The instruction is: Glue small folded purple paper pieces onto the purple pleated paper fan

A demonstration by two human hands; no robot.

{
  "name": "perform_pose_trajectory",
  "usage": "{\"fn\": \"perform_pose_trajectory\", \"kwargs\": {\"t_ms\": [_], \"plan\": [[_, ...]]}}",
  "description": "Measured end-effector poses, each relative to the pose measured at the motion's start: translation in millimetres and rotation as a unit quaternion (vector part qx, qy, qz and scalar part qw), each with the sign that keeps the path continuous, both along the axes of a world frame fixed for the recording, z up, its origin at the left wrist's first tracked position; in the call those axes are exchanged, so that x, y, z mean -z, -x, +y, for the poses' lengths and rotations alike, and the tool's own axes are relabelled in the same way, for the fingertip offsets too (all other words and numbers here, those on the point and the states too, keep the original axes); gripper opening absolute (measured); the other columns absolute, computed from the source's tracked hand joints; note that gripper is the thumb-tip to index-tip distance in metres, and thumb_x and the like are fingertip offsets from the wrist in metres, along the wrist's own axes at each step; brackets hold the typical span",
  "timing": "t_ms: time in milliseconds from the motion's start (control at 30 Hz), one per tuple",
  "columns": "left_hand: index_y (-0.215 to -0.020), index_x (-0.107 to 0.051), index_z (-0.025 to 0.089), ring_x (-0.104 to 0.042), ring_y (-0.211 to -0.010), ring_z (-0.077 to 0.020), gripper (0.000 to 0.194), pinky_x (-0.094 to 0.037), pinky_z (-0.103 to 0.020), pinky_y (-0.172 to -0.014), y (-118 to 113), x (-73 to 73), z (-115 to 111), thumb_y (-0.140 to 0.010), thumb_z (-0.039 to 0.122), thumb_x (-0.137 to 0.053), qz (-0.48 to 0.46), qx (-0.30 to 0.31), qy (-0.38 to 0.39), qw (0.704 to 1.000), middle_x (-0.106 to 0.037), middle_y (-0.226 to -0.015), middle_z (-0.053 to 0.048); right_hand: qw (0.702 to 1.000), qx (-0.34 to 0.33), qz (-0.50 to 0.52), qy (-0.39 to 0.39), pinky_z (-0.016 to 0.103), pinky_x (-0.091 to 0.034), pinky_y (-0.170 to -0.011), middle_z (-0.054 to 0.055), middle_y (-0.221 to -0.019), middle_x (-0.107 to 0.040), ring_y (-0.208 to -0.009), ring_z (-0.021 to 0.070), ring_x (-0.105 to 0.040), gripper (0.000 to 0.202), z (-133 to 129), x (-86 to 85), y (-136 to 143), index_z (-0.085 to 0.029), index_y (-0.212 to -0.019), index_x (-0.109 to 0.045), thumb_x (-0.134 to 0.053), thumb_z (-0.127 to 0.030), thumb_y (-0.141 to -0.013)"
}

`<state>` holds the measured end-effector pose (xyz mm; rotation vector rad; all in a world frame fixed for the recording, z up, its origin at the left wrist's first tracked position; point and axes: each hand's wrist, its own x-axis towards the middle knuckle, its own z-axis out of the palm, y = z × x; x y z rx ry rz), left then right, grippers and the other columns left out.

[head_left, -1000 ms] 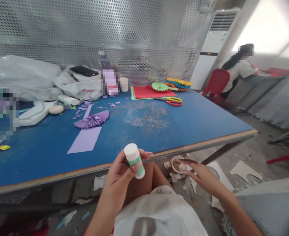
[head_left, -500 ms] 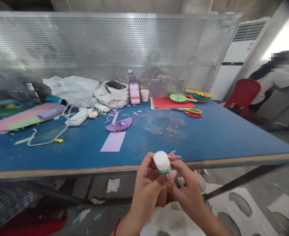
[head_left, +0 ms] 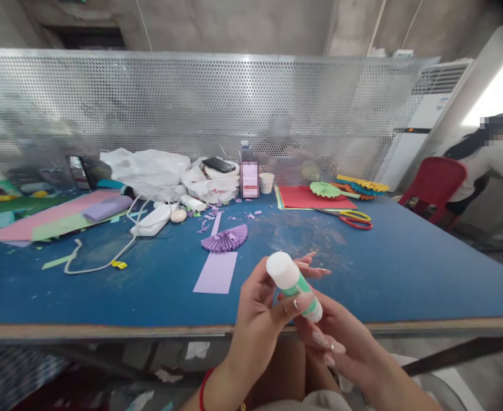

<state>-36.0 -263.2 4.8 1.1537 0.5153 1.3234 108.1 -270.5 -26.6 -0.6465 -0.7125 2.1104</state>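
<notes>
A glue stick (head_left: pixel 298 288) with a white cap and green label is tilted in front of me, its cap toward the upper left. My left hand (head_left: pixel 262 308) is wrapped round it, thumb across the label. Just below the stick's lower end is my right hand (head_left: pixel 341 337), its fingers apart and beneath the stick. Beyond the hands, a pleated purple paper fan (head_left: pixel 225 238) rests on the blue table (head_left: pixel 148 302). A flat lilac paper strip (head_left: pixel 216 274) lies in front of the fan.
Scissors (head_left: pixel 356 220) lie by red paper (head_left: pixel 294 197) and pleated fans at the back right. A bottle (head_left: pixel 249 177), paper cup (head_left: pixel 266 182), plastic bags (head_left: pixel 148 168) and white cable (head_left: pixel 101 268) are farther left. A person sits at the far right.
The glue stick has tilted, showing more of its length. My right hand has moved lower, with its fingers spread below the stick. The camera view has tipped up and shifted left.
</notes>
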Motion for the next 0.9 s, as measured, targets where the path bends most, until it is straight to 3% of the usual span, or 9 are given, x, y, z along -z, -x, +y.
{"fn": "perform_pose_trajectory", "kwargs": {"t_ms": [133,267,367,467,567,633,667,833,900], "plan": [[-0.108,-0.073,0.02,-0.065,-0.125,-0.0307,0.03,-0.052,-0.04,-0.106,8.1,4.5,11.7,-0.083,0.035,-0.082,0.0,-0.018,0.034,0.999,-0.077,-0.116,-0.009,0.996,0.044,-0.002,-0.082,0.022,-0.057,-0.06,0.003,-0.075,-0.07,-0.057,0.0108,-0.062,0.054,10.3,-4.3,4.3,-0.019,-0.101,-0.072,-0.077,-0.066,-0.076],[-0.104,-0.074,0.02,-0.07,-0.118,-0.03,0.035,-0.056,-0.036,-0.098,10.7,6.2,19.5,-0.077,0.038,-0.087,-0.005,-0.005,0.058,0.998,-0.077,-0.114,-0.009,0.962,0.113,-0.116,-0.218,0.028,-0.058,-0.078,0.006,-0.102,-0.074,-0.08,0.0158,-0.068,0.047,14.2,-2.9,5.5,-0.025,-0.107,-0.076,-0.086,-0.052,-0.071],[-0.091,-0.07,0.02,-0.075,-0.104,-0.03,0.04,-0.059,-0.038,-0.094,6.0,7.1,19.9,-0.065,0.04,-0.094,-0.005,0.017,0.098,0.995,-0.078,-0.113,-0.009,0.909,0.165,-0.265,-0.277,0.039,-0.059,-0.086,0.009,-0.107,-0.075,-0.094,0.0252,-0.069,0.044,13.0,5.2,0.2,-0.027,-0.104,-0.079,-0.086,-0.054,-0.07],[-0.084,-0.068,0.023,-0.069,-0.121,-0.0337,0.043,-0.048,-0.048,-0.113,6.3,11.8,18.3,-0.058,0.041,-0.097,0.052,-0.003,0.076,0.996,-0.079,-0.114,-0.007,0.84,0.197,-0.383,-0.329,0.046,-0.056,-0.093,0.011,-0.104,-0.076,-0.099,0.0309,-0.068,0.04,8.4,13.6,-11.5,-0.026,-0.096,-0.081,-0.087,-0.053,-0.067],[-0.119,-0.072,0.032,-0.05,-0.144,-0.0337,0.062,-0.029,-0.052,-0.128,23.7,18.1,16.4,-0.064,0.052,-0.093,0.189,-0.026,-0.054,0.98,-0.066,-0.142,-0.004,0.88,0.143,-0.349,-0.29,0.037,-0.059,-0.076,0.009,-0.091,-0.074,-0.081,0.0244,-0.069,0.037,6.4,9.0,-24.4,-0.024,-0.099,-0.078,-0.081,-0.052,-0.076],[-0.15,-0.049,0.038,-0.04,-0.152,-0.0315,0.084,-0.034,-0.051,-0.126,44.9,21.4,15.5,-0.076,0.061,-0.081,0.297,-0.036,-0.114,0.947,-0.046,-0.161,-0.003,0.911,0.145,-0.296,-0.247,0.029,-0.055,-0.06,0.006,-0.08,-0.07,-0.069,0.0196,-0.066,0.035,11.1,-3.4,-33.1,-0.023,-0.099,-0.075,-0.079,-0.052,-0.079],[-0.158,-0.037,0.039,-0.035,-0.154,-0.0299,0.082,-0.036,-0.05,-0.125,57.1,23.1,15.7,-0.087,0.06,-0.071,0.367,-0.039,-0.126,0.921,-0.037,-0.167,-0.002,0.914,0.172,-0.283,-0.235,0.027,-0.052,-0.055,0.004,-0.075,-0.067,-0.064,0.018,-0.064,0.035,15.7,-11.3,-37.9,-0.024,-0.098,-0.074,-0.08,-0.052,-0.079],[-0.164,-0.024,0.029,-0.029,-0.156,-0.0336,0.079,-0.033,-0.057,-0.126,117.7,38.9,26.4,-0.098,0.061,-0.053,0.663,-0.105,-0.214,0.709,-0.028,-0.169,-0.006,0.849,0.332,-0.338,-0.233,0.025,-0.047,-0.048,0.001,-0.058,-0.055,-0.05,0.013,-0.051,0.033,48.4,-40.6,-69.3,-0.022,-0.083,-0.073,-0.087,-0.049,-0.07],[-0.165,-0.019,0.031,-0.034,-0.154,-0.0322,0.079,-0.037,-0.054,-0.124,138.9,45.4,31.2,-0.099,0.061,-0.05,0.717,-0.079,-0.245,0.648,-0.03,-0.168,-0.004,0.838,0.364,-0.342,-0.222,0.025,-0.043,-0.045,0.001,-0.056,-0.052,-0.049,0.0126,-0.047,0.04,59.8,-43.3,-81.9,-0.022,-0.082,-0.072,-0.083,-0.059,-0.071]]}}
